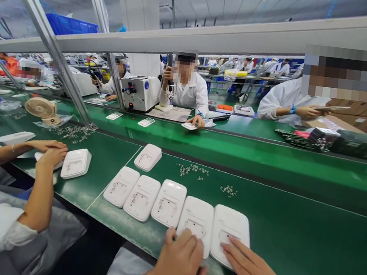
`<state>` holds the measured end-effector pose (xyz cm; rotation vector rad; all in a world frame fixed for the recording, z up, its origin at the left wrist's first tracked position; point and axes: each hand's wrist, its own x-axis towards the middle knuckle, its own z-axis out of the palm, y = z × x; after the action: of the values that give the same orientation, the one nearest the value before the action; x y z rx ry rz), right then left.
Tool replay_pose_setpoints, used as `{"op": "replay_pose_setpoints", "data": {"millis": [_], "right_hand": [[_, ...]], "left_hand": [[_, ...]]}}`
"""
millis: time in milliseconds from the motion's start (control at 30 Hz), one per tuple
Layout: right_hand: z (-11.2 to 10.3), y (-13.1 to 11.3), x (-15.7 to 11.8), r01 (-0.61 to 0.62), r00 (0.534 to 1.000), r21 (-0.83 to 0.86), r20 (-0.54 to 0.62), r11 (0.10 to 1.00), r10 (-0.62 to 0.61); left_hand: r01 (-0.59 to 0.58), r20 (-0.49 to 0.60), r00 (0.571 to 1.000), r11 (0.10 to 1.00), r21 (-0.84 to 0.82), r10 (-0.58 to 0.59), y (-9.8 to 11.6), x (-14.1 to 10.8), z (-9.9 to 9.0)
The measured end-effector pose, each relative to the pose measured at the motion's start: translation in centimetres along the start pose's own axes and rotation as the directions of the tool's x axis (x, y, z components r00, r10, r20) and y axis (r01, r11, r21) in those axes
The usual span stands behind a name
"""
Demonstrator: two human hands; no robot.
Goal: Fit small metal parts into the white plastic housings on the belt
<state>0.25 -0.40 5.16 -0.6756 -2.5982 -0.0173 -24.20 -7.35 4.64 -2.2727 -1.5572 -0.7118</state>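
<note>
Several white plastic housings lie in a slanted row on the green worktop, each with a recessed square. My left hand is closed over the lower part of one housing; a small dark tip shows by its index finger, but what it holds is hidden. On the rightmost housing rest the fingertips of my right hand, its fingers stretched out. Another housing sits behind the row. Small metal parts are scattered behind the housings, with a smaller pile to the right.
At the left, a co-worker's hands are beside a white housing. A small fan stands farther back. Beyond the green conveyor belt, people in white coats sit near a white machine. A metal post rises at the left.
</note>
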Motion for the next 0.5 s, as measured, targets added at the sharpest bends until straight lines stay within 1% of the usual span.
{"op": "replay_pose_setpoints", "data": {"millis": [67, 100, 167, 200, 233, 267, 300, 333, 367, 400, 433, 467, 500], "right_hand": [[-0.2, -1.4, 2.1, 0.001, 0.999, 0.04, 0.033, 0.999, -0.003], [-0.3, -1.6, 3.1, 0.015, 0.998, 0.077, 0.062, 0.997, -0.019], [-0.5, -0.6, 5.0, 0.032, 0.992, 0.189, 0.111, 0.982, -0.054], [-0.5, 0.5, 5.9, 0.005, 0.994, 0.237, 0.106, 0.972, -0.031], [-0.5, 2.2, 6.7, -0.045, 0.997, 0.268, 0.078, 0.962, 0.025], [-0.3, 4.1, 7.4, -0.136, 0.991, 0.27, 0.021, 0.953, 0.135], [0.1, 6.2, 8.0, -0.247, 0.96, 0.238, -0.071, 0.939, 0.271], [0.6, 8.4, 8.5, -0.333, 0.921, 0.195, -0.143, 0.923, 0.363], [1.2, 10.5, 8.9, -0.391, 0.892, 0.159, -0.176, 0.907, 0.415], [1.9, 12.3, 9.1, -0.42, 0.879, 0.143, -0.181, 0.896, 0.441], [2.6, 13.8, 9.1, -0.421, 0.885, 0.132, -0.16, 0.898, 0.438], [3.3, 15.0, 9.0, -0.413, 0.894, 0.125, -0.132, 0.902, 0.428], [3.8, 15.7, 8.7, -0.405, 0.902, 0.12, -0.108, 0.907, 0.417]], "left_hand": [[0.108, -0.068, 0.992, 0.994, -0.012, -0.109, -1.2, -0.2, -0.4], [0.157, -0.101, 0.982, 0.987, -0.024, -0.158, -1.8, -0.1, -0.5], [0.223, -0.146, 0.963, 0.974, -0.051, -0.228, -2.8, 0.0, -0.6], [0.24, -0.161, 0.956, 0.969, -0.061, -0.247, -3.2, 0.1, -0.7], [0.254, -0.174, 0.95, 0.965, -0.064, -0.261, -3.6, 0.2, -0.7], [0.268, -0.185, 0.944, 0.962, -0.058, -0.274, -3.8, 0.4, -0.8], [0.285, -0.2, 0.936, 0.957, -0.044, -0.288, -3.9, 0.6, -0.8], [0.303, -0.217, 0.928, 0.952, -0.037, -0.303, -3.9, 0.7, -0.8], [0.306, -0.206, 0.927, 0.95, -0.062, -0.313, -3.8, 0.9, -0.8], [0.29, -0.159, 0.938, 0.949, -0.121, -0.307, -3.6, 0.9, -0.6], [0.258, -0.083, 0.957, 0.945, -0.203, -0.279, -3.2, 0.9, -0.4], [0.216, 0.013, 0.975, 0.929, -0.299, -0.223, -2.6, 0.8, 0.0], [0.18, 0.114, 0.983, 0.901, -0.395, -0.147, -1.9, 0.6, 0.3]]}}
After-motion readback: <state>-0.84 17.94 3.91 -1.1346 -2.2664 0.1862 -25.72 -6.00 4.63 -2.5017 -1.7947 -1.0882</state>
